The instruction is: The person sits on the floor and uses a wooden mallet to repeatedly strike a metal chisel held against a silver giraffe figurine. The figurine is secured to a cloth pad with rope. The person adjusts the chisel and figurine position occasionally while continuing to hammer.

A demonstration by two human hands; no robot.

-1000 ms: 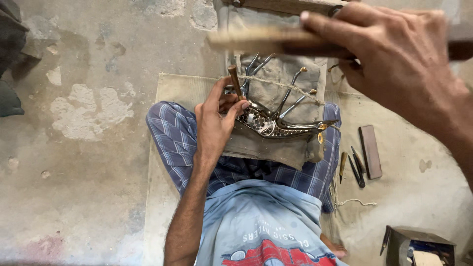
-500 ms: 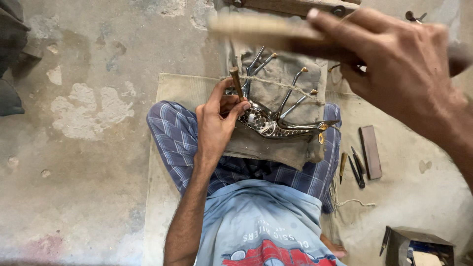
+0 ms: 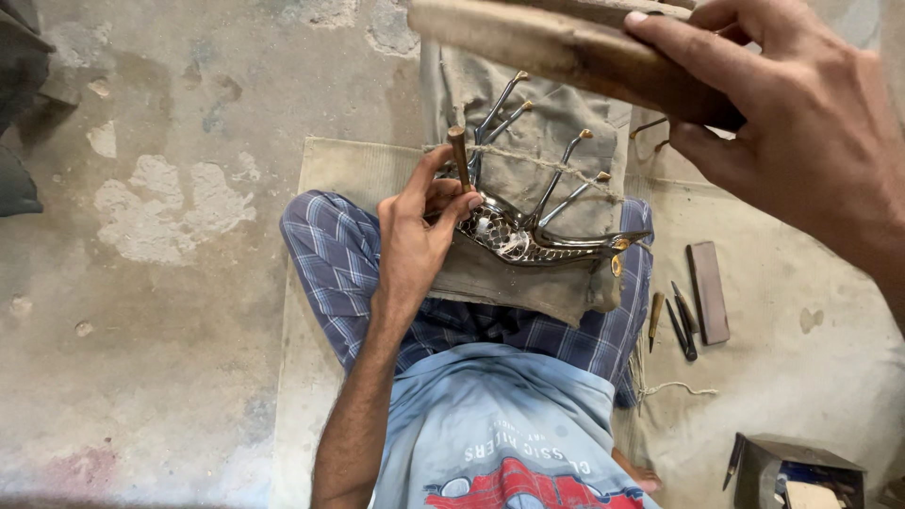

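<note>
Pinching a small chisel (image 3: 459, 155) against the metal piece (image 3: 528, 236), the left hand's (image 3: 415, 245) grip is closed; right hand (image 3: 801, 141) clamps a wooden mallet (image 3: 556, 57).

The person wears a light blue T-shirt (image 3: 500, 424) with a red printed picture and grey letters on the front. Below it there is a blue and white checked cloth (image 3: 330, 254) around the legs. Both arms are bare, without sleeves. The left hand (image 3: 419, 236) and the right hand (image 3: 801, 123) have no gloves, rings or watch.
</note>
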